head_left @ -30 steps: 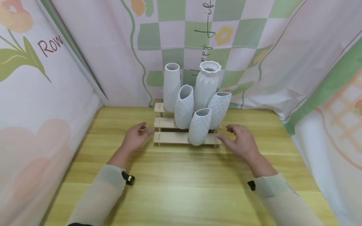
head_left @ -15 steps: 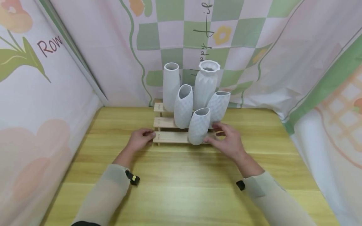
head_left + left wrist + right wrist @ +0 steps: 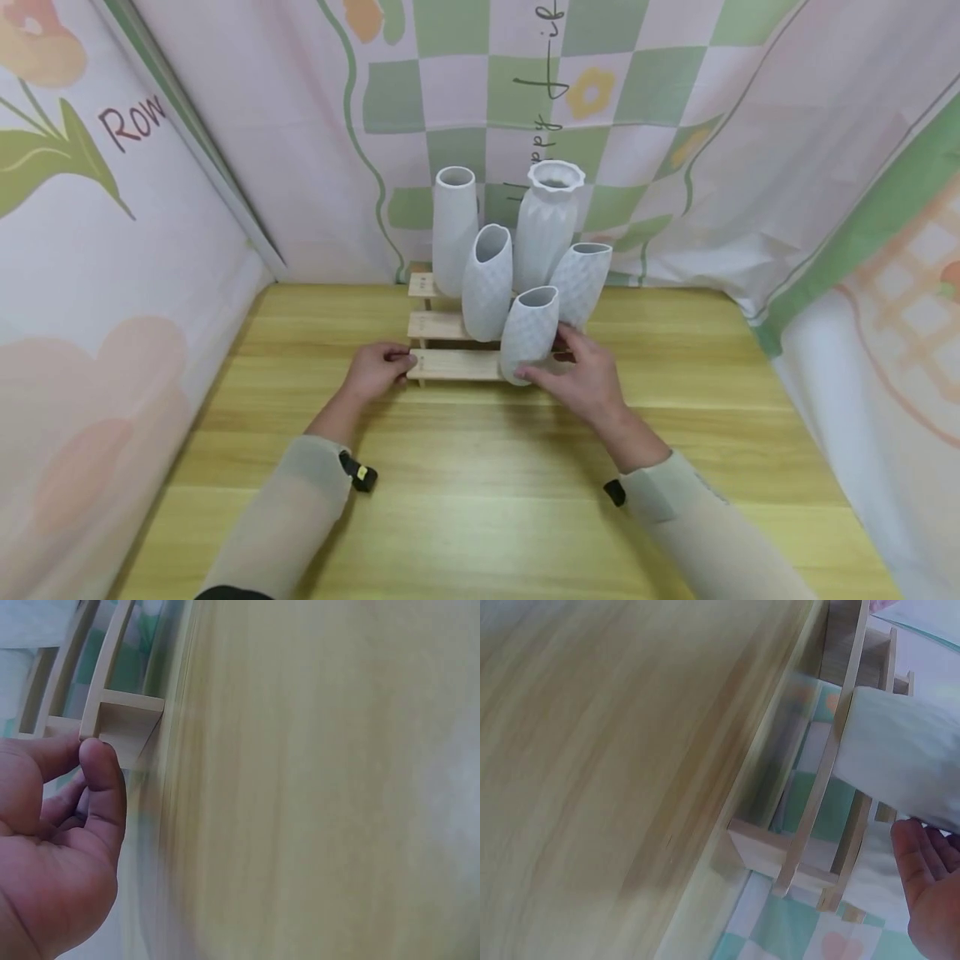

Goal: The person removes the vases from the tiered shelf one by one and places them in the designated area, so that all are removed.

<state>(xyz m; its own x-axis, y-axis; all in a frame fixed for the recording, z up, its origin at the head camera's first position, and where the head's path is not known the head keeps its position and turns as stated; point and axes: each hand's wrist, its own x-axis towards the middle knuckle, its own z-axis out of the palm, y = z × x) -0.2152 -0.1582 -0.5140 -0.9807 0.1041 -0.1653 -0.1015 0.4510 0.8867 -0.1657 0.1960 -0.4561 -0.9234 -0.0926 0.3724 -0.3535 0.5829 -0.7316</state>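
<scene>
A three-tier wooden stand [image 3: 457,364] bears several white vases. My left hand [image 3: 378,371] pinches the left end of its lowest board between thumb and finger, as the left wrist view shows close up. My right hand [image 3: 585,379] holds the small textured vase [image 3: 531,333] on the bottom step low on its right side, thumb in front and fingers partly hidden behind. In the right wrist view the fingers [image 3: 911,855] lie against this vase [image 3: 900,757]. Two slant-mouthed vases stand behind, a left one [image 3: 487,287] and a right one [image 3: 581,279].
At the top tier are a tall smooth vase [image 3: 454,233] and a frilled-rim vase [image 3: 547,225]. The stand sits at the back of a wood-grain table [image 3: 480,492], close to a checked curtain [image 3: 525,92]. Printed cloth hangs on both sides.
My left hand has moved right onto the board's end and pinches it. My right hand has moved left from beside the stand to grip the small front vase. The vases look unmoved.
</scene>
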